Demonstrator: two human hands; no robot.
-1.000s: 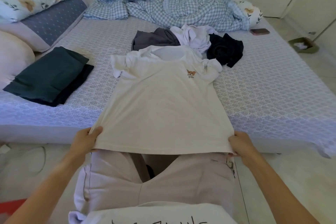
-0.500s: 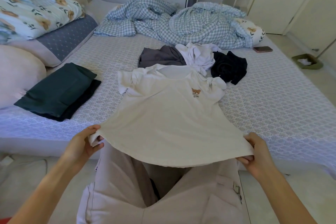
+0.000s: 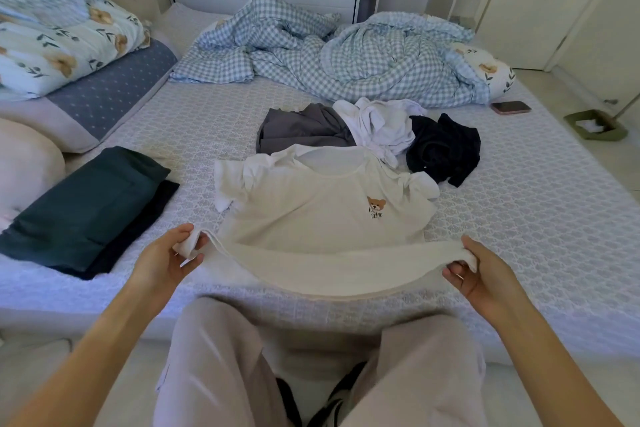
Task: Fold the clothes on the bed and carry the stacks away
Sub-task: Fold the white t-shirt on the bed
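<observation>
- The left hand (image 3: 166, 258) and the right hand (image 3: 479, 274) each pinch a bottom corner of the cream T-shirt (image 3: 322, 218), fingers curled round the hem.
- The shirt lies chest-up at centre frame on the bed (image 3: 519, 218), its hem lifted just off the mattress.
- To fold it well, I judge both corners should travel level toward the collar, keeping the hem taut so the soft knit lands without creases.
- The bunched sleeves probably need flattening first.
- The fabric looks thin and limp, with a small bear print on the chest.
- A folded dark green stack (image 3: 86, 204) lies at left.
- Unfolded grey (image 3: 301, 126), white (image 3: 381, 125) and black garments (image 3: 443, 149) lie crumpled above the shirt.
</observation>
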